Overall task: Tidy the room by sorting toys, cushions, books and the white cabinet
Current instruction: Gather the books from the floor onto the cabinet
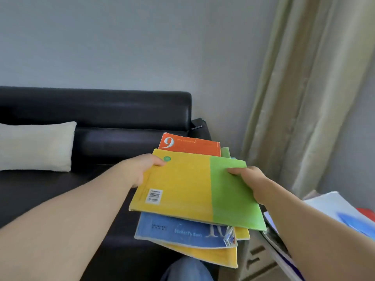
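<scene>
A yellow and green book tops a loose stack held above the black sofa's right end. My left hand grips the stack's left edge, thumb on the yellow cover. My right hand grips the right edge, thumb on the green strip. Under the top book show an orange book marked 9, a blue student's book and another yellow book. A white cushion leans against the sofa back at the left.
The black sofa fills the left and centre. A beige curtain hangs at the right. More books and papers lie at the lower right on a piece of furniture with drawers. My knee in jeans shows at the bottom.
</scene>
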{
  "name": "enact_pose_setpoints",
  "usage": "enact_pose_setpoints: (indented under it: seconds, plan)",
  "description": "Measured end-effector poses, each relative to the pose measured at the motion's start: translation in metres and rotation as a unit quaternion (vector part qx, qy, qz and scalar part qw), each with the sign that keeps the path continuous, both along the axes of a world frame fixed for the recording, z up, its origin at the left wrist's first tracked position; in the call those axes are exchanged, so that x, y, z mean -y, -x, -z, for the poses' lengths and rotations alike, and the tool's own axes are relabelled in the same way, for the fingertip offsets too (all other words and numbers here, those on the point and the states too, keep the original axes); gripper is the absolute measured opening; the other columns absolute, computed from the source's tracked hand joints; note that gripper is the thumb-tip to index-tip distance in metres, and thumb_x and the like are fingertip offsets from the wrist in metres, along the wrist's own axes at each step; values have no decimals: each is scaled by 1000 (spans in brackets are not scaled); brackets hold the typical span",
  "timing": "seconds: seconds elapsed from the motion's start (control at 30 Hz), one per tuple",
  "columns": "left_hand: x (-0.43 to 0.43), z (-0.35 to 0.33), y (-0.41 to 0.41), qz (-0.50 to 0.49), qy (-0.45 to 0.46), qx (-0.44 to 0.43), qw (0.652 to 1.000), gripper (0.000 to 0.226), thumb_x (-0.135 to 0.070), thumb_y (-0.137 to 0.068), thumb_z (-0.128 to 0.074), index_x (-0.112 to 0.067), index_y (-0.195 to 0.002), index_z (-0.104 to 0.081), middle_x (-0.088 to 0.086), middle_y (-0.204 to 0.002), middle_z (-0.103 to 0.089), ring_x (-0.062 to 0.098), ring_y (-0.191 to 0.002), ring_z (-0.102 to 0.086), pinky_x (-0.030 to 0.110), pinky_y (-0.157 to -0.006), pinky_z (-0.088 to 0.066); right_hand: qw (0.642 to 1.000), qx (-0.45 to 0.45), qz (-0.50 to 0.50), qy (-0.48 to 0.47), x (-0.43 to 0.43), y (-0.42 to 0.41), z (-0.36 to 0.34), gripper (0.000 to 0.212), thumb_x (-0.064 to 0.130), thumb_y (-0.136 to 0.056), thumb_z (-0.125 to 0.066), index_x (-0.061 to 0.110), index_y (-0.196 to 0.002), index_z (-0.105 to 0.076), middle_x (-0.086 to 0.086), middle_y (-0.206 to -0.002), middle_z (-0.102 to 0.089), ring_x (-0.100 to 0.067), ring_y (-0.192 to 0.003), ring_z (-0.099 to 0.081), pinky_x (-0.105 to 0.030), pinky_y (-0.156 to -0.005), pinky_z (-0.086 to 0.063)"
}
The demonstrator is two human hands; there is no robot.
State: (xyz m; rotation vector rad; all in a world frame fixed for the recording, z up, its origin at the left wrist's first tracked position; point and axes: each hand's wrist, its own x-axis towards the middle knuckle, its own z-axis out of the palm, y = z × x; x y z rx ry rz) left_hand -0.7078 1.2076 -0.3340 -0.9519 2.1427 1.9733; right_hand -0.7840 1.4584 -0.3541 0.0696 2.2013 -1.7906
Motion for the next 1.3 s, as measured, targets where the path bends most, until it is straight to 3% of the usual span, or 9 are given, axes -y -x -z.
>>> enact_pose_setpoints:
  seconds: [0.2,0.37,0.53,0.63,0.7,0.77,0.9,1.1,1.3]
  plan:
    - [-110,-19,65,151,-20,3,988,12,-16,-91,-57,-5,-95,-60,14,-74,-69,29,-72,-64,39,-65,-49,988,-20,153,-25,-120,-2,-21,23,14,-80,-72,7,-92,-53,-11,-79,-63,-23,-63,-60,-30,-55,-49]
    - [-205,-18,100,252,-57,10,966,10,-16,-92,-55,-7,-94,-58,15,-85,-66,29,-74,-63,41,-68,-49,964,-25,259,-53,-210,-15,-27,27,14,-80,-73,5,-98,-55,-14,-83,-65,-25,-66,-62,-35,-63,-54]
    - [-286,13,114,328,9,-27,944,34,-10,-94,-51,-4,-128,-46,17,-107,-61,30,-92,-61,42,-85,-47,927,-14,335,-166,-278,-21,-3,45,15,-78,-74,3,-117,-54,-16,-97,-64,-28,-79,-63,-37,-70,-55]
    - [-318,52,105,480,236,-43,844,68,-13,-91,-55,-19,-149,-19,13,-144,-38,29,-125,-44,37,-102,-41,871,91,246,-415,-283,-18,34,86,38,-74,-73,22,-144,-25,-15,-139,-37,-35,-125,-42,-46,-103,-40]
    - [-327,72,98,557,316,-24,768,63,-22,-93,-51,-25,-148,-22,7,-151,-27,26,-132,-37,36,-107,-36,854,104,171,-481,-271,-18,53,85,51,-78,-64,33,-146,-18,-10,-152,-18,-38,-138,-24,-49,-111,-29]
    - [-324,80,95,566,357,-29,743,62,-27,-92,-51,-29,-147,-24,3,-152,-23,24,-132,-36,35,-105,-35,849,121,139,-496,-260,-16,62,77,61,-81,-54,37,-145,-20,-8,-156,-11,-41,-140,-14,-51,-112,-24]
    - [-311,79,95,556,362,-49,746,58,-31,-91,-55,-29,-144,-31,0,-150,-29,22,-130,-39,30,-98,-37,832,142,130,-520,-248,-12,62,72,62,-83,-51,33,-144,-26,-8,-156,-12,-45,-140,-10,-56,-112,-18]
    - [-294,68,93,474,344,-87,805,37,-25,-93,-54,-20,-129,-53,2,-133,-52,21,-116,-52,30,-90,-46,789,48,158,-592,-216,-9,54,43,30,-90,-50,21,-132,-45,-12,-154,-17,-41,-143,0,-60,-111,-6]
    - [-236,43,94,343,394,-133,842,28,-16,-94,-49,-19,-120,-58,2,-124,-57,21,-110,-54,31,-88,-47,868,-47,131,-476,-154,12,33,39,26,-90,-47,17,-128,-50,-11,-133,-50,-35,-122,-42,-41,-94,-34]
